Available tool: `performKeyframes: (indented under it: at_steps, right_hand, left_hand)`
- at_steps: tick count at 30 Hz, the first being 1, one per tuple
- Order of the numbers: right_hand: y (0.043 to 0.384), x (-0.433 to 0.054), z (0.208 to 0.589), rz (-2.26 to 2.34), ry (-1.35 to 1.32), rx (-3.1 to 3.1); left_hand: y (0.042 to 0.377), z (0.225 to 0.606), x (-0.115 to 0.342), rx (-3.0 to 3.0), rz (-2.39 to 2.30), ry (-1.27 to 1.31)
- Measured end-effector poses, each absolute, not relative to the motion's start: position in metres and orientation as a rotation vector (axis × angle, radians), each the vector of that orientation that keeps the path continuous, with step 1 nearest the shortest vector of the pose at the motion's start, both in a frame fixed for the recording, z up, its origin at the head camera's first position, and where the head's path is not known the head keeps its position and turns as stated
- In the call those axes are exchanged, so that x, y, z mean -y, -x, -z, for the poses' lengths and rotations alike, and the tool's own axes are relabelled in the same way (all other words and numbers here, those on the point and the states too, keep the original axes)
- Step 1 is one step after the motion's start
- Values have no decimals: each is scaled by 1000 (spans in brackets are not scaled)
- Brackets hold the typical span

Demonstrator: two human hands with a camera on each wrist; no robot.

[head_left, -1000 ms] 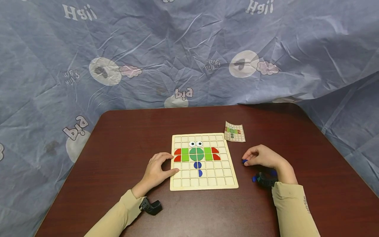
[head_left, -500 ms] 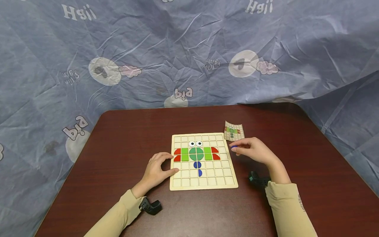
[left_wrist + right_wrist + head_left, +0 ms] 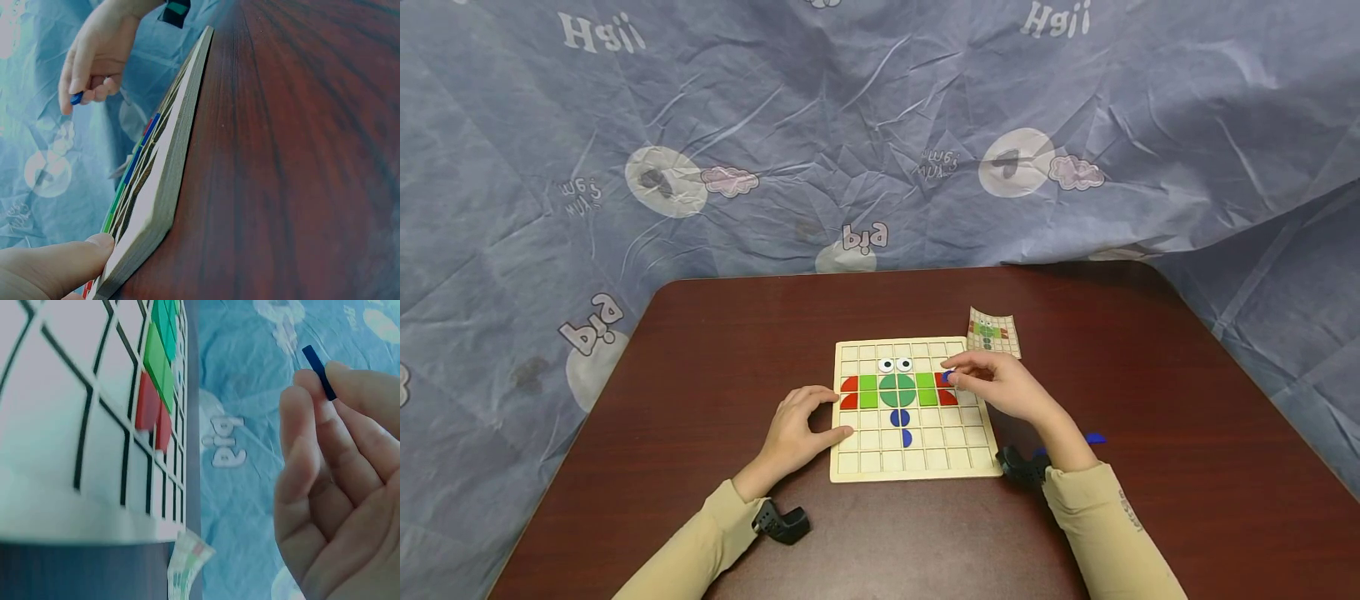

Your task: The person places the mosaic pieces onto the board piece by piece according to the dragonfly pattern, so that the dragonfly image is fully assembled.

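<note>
My right hand (image 3: 1006, 387) pinches a blue piece (image 3: 949, 377) between thumb and fingers, held above the right part of the wooden grid board (image 3: 880, 462). The right wrist view shows this thin piece (image 3: 319, 372) edge-on. At the board's left edge rests my left hand (image 3: 793, 429), thumb and fingers spread; its thumb (image 3: 81, 259) touches the rim in the left wrist view. On the board lie two eye discs (image 3: 896, 365), a teal circle (image 3: 898, 392), green blocks (image 3: 868, 392), red pieces (image 3: 849, 392) and blue pieces (image 3: 900, 417), one row below having blue only on its right side.
A small pattern card (image 3: 993, 332) lies beyond the board's upper right corner. Loose blue pieces (image 3: 1096, 438) are on the dark table (image 3: 737, 333) by my right forearm, partly hidden by it. A patterned cloth (image 3: 820, 125) hangs behind the table.
My right hand has carried the blue piece leftward from the table at the right to above the board. Loose blue pieces show again behind the forearm. The left hand stays put.
</note>
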State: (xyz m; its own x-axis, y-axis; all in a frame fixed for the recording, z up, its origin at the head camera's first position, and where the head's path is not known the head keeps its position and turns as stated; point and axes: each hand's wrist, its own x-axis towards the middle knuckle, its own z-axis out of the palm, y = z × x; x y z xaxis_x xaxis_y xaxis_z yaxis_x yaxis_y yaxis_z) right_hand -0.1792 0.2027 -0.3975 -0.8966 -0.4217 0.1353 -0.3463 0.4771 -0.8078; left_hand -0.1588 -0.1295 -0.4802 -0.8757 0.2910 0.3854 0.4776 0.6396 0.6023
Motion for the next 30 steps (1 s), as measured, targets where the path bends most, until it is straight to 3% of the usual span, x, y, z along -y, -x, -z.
performKeyframes:
  at_steps: [15,30]
  right_hand:
    - [171,-162,405,1401,802,-2489]
    - [164,-137,426,1204,744,-2490]
  left_hand:
    - [159,480,129,2593,1070,624]
    - [159,479,129,2611,1080,619]
